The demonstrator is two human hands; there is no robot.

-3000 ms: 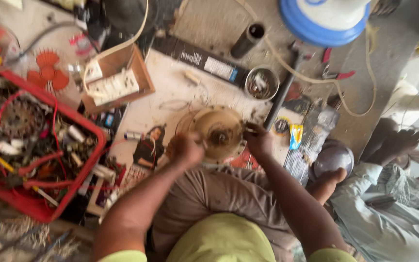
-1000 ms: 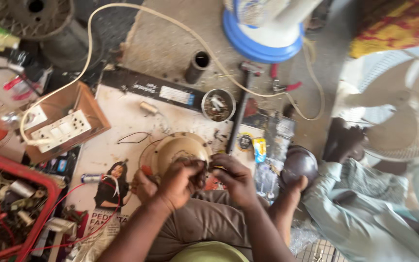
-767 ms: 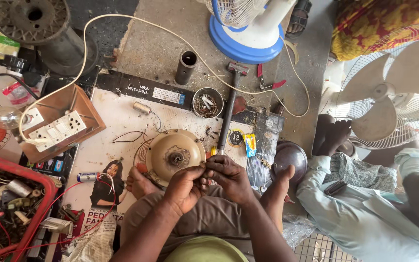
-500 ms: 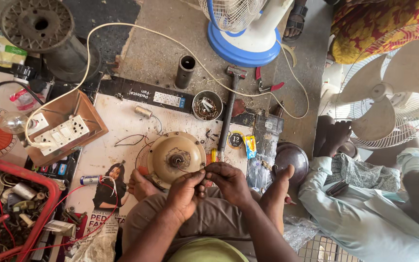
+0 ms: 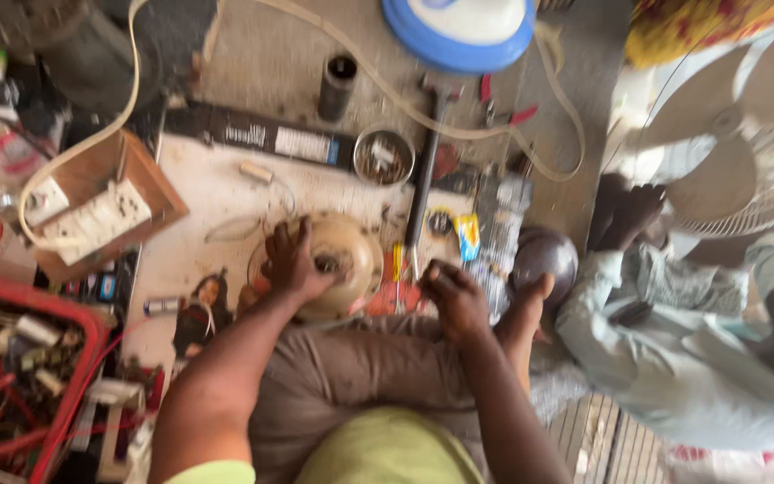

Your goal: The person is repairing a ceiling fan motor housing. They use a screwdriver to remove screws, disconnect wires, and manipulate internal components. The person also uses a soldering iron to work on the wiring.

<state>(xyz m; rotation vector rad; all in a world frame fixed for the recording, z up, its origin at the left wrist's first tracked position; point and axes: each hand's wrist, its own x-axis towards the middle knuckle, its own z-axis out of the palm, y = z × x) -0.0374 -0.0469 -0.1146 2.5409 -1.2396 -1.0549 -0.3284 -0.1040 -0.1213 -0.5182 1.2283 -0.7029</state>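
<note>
A round beige fan motor housing (image 5: 356, 255) lies on a printed sheet on the floor in front of my crossed legs. My left hand (image 5: 296, 262) is on top of it, fingers curved over its hub. My right hand (image 5: 455, 301) is curled just above my right knee, to the right of the housing and apart from it. The picture is blurred, so I cannot see whether anything small sits in that fist. A yellow-handled tool (image 5: 396, 266) lies between the housing and my right hand.
A hammer (image 5: 425, 188), a small metal bowl (image 5: 383, 158), a black cylinder (image 5: 337, 82) and red pliers (image 5: 505, 109) lie beyond the housing. A wooden box holding a white socket strip (image 5: 100, 215) and a red crate (image 5: 73, 358) are left. Another seated person (image 5: 674, 350) and fans are right.
My hands were together over my lap working a small part. Now they have parted: the left went forward onto the motor housing, the right stayed by my knee. The view swung and blurred.
</note>
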